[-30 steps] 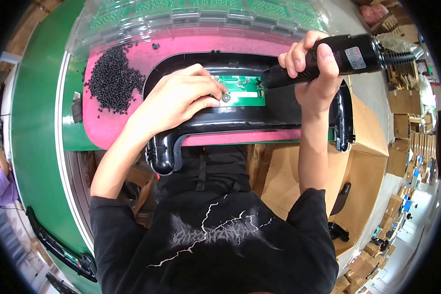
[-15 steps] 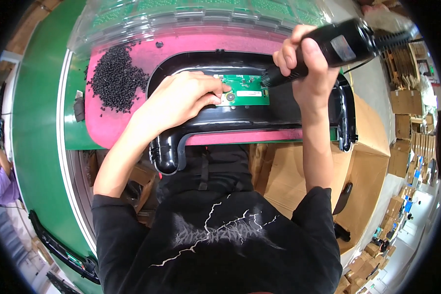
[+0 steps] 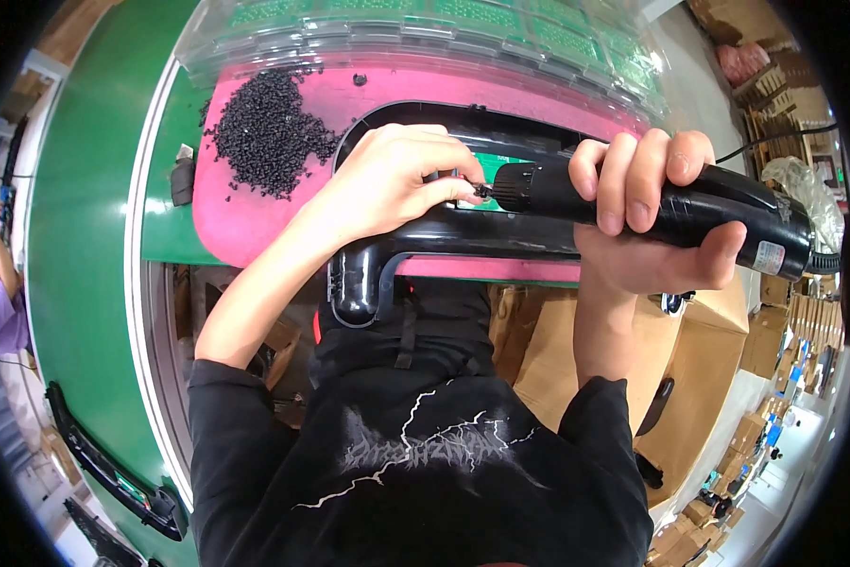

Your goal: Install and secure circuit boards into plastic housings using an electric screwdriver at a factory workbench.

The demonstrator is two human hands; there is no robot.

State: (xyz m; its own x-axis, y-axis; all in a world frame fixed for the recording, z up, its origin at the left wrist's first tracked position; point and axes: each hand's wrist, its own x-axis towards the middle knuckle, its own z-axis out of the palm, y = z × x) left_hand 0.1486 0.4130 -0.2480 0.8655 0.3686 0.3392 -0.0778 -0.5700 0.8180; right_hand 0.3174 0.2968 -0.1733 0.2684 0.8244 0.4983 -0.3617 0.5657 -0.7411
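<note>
We set a screw to the driver tip over the black housing.

Our left hand (image 3: 396,184) pinches a small screw (image 3: 479,190) at the tip of the driver (image 3: 652,208), which our right hand (image 3: 647,222) grips with fingers wrapped tight around its black body. Both meet above the housing (image 3: 444,246), which lies on the pink mat (image 3: 245,227) at the near edge of the green bench (image 3: 85,236), a green board (image 3: 489,166) inside it. A heap of black screws (image 3: 269,132) sits at the mat's left far corner.
</note>
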